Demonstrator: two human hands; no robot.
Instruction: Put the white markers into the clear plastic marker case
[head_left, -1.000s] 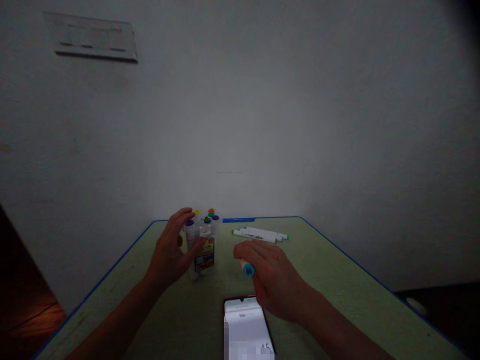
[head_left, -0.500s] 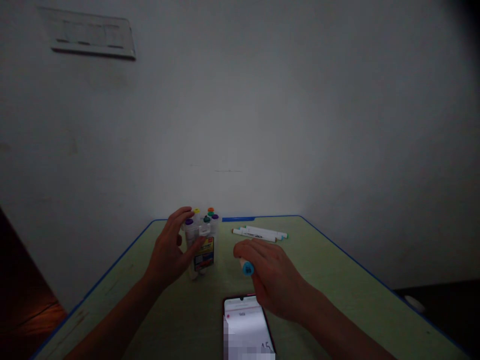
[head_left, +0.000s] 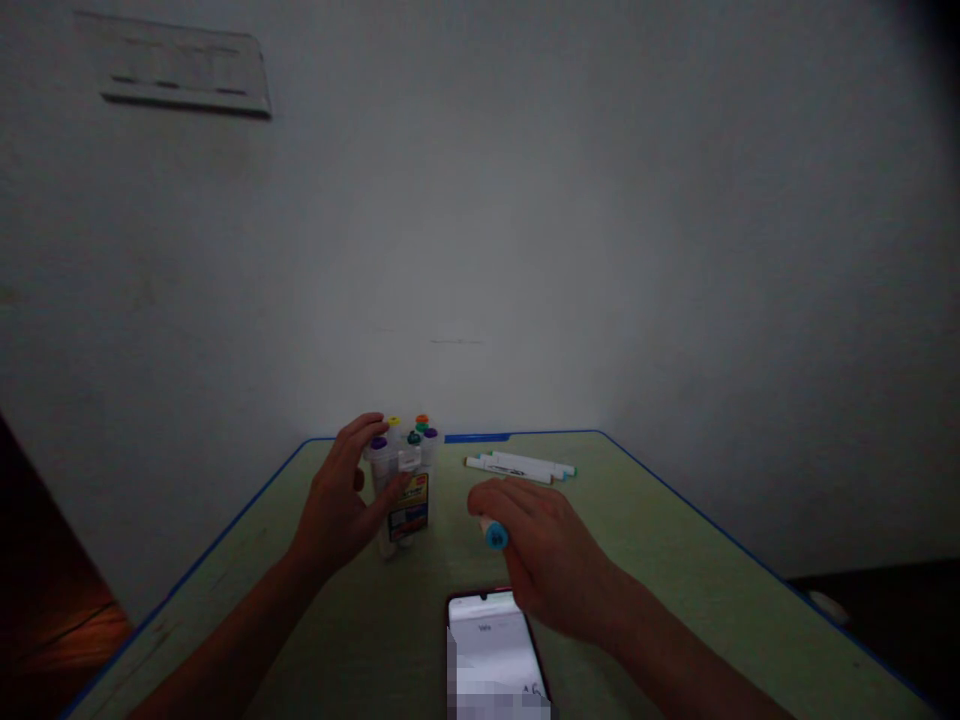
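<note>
My left hand (head_left: 349,500) is wrapped round the left side of a clear plastic marker case (head_left: 409,505) with a dark label, its thumb across the front. Several markers with purple, yellow, orange and green ends stand upright in the case. In my right hand (head_left: 551,550) is a marker with a light blue end (head_left: 494,536) pointed toward me; most of its barrel is hidden by my fingers. Beyond that hand, several white markers (head_left: 519,467) lie side by side on the table. A phone (head_left: 495,650) with a lit screen lies below my right hand.
The pale green table (head_left: 645,620) has a blue edge and stands against a grey wall (head_left: 525,220). A switch panel (head_left: 184,70) is fixed high on the left of the wall. Dark floor shows at both sides, with a pale object (head_left: 829,606) on the right.
The picture on the phone's screen has changed slightly. Both hands, the case and the markers stay in place.
</note>
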